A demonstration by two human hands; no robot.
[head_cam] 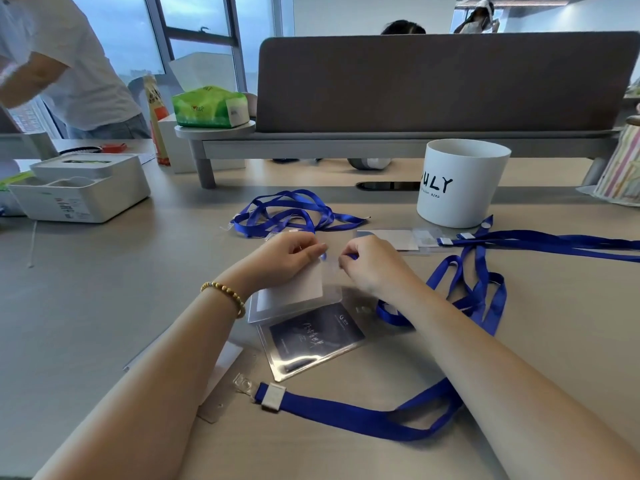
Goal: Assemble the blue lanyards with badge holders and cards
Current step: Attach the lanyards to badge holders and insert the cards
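a single wide-angle view from the wearer's head, looking forward and down across the counter (104,306), close enough that both forearms run in from the bottom edge and the left hand (287,258) and right hand (370,261) sit near centre; the lens bends the grey partition (433,81) at the far side, with windows (194,32) beyond at upper left

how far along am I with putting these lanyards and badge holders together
Partly through. Looks done: the holder with a dark card lies finished-looking near you, and lanyards with holders lie by the white cup. In hand: your left hand and right hand are fitting a lanyard end to a clear holder. Left: the loose lanyard pile.
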